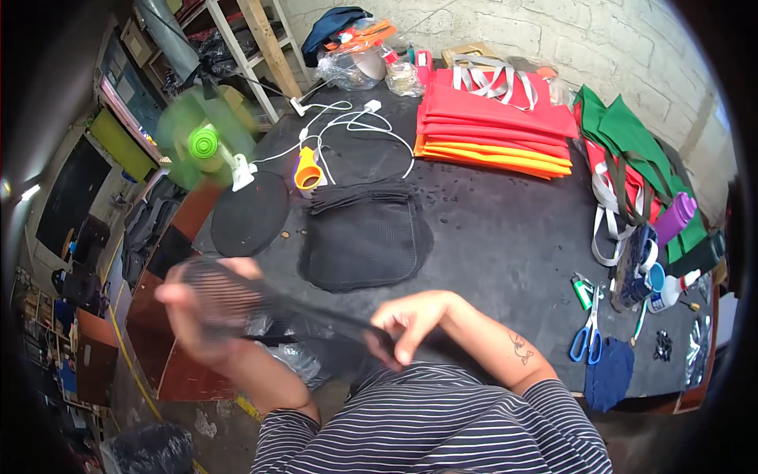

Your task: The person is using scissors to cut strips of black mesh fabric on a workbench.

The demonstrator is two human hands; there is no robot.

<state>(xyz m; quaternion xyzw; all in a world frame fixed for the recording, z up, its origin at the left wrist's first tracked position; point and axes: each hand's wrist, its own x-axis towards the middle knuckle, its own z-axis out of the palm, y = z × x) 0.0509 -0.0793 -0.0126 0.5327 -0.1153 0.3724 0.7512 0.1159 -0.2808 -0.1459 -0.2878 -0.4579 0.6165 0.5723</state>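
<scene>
A black mesh piece point(304, 312), smeared by motion, stretches between my two hands above the near edge of the table. My left hand point(185, 312) grips its left end, the mesh lying across the palm and fingers. At the other end, my right hand point(414, 316) pinches the dark edge between thumb and curled fingers. Beyond them a stack of black mesh pieces point(363, 241) lies flat on the dark table point(505, 245). Whether the held piece is a single layer or a pouch, I cannot tell.
Red and orange folded fabric point(497, 118) is piled at the back. An orange tape roll point(308, 175) and a green fan point(204, 142) stand left among white cables. Blue-handled scissors point(587, 340), bottles point(675, 217) and green fabric point(632, 130) lie right.
</scene>
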